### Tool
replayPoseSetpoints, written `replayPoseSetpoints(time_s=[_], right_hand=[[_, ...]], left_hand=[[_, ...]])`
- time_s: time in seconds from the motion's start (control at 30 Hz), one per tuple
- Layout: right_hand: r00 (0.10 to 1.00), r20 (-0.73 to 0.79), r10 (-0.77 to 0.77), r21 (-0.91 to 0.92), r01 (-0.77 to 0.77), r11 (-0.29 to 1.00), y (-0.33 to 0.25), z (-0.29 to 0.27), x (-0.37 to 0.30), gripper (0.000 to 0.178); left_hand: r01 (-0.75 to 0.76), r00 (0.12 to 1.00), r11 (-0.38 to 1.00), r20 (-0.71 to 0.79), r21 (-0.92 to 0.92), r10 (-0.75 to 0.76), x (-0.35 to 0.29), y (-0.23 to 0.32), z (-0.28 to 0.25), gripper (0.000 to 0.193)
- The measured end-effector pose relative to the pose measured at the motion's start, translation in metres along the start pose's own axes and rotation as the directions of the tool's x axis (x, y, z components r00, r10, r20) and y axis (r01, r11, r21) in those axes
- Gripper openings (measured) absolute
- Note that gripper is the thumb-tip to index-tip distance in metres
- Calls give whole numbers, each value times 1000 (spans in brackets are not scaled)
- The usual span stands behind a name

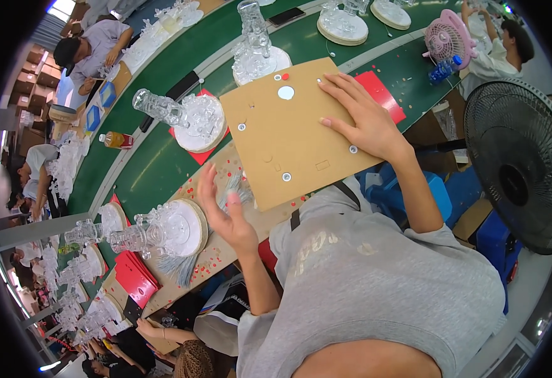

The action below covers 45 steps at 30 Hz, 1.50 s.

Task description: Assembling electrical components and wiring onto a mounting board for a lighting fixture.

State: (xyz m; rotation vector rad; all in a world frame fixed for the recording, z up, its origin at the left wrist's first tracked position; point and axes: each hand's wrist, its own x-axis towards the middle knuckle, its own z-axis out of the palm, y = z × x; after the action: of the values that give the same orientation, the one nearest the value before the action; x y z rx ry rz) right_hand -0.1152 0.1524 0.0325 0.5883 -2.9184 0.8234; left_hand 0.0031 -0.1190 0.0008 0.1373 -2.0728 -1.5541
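Observation:
A square brown board [301, 138] with a round hole, several metal-ringed holes and small cut outlines lies tilted in front of me. On its right part rests my right hand [364, 120], fingers stretched and thumb spread, palm down. Just off the board's left edge, my left hand [228, 217] is raised with its fingers apart, holding nothing. Beneath the board's lower left side, a bundle of thin grey strands [238, 188] partly shows. A round white base with clear plastic parts [184, 228] stands left of my left hand, another clear assembly [200, 123] beyond it.
A green conveyor [140, 183] curves around the worktable, carrying more clear assemblies [260, 63]. Red sheets [136, 277] lie stacked at left; red bits are scattered about. A black fan [518, 167] stands close at right, a pink fan [447, 38] behind it. Several people work nearby.

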Motion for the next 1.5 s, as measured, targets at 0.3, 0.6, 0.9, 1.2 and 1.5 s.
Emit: replayPoseSetpoints(time_s=[0.3, 0.6, 0.9, 1.2, 1.5], right_hand=[[967, -221, -129, -82, 114, 990, 2, 0, -1, 66], [982, -167, -92, 134, 115, 984, -12, 6, -6, 65], [910, -402, 98, 302, 31, 953, 30, 0, 5, 16], [925, 190, 328, 873, -312, 374, 109, 107, -12, 23], [912, 399, 97, 760, -388, 521, -30, 259, -14, 23]], left_hand=[[-169, 843, 942, 537, 292, -15, 20, 42, 21, 101], [-483, 738, 757, 670, 440, 82, 36, 53, 55, 79], [-436, 761, 768, 647, 469, 37, 30, 44, 54, 74], [-370, 830, 805, 554, 463, 63, 19, 45, 68, 71], [-399, 844, 785, 524, 473, 113, 23, 38, 87, 70]])
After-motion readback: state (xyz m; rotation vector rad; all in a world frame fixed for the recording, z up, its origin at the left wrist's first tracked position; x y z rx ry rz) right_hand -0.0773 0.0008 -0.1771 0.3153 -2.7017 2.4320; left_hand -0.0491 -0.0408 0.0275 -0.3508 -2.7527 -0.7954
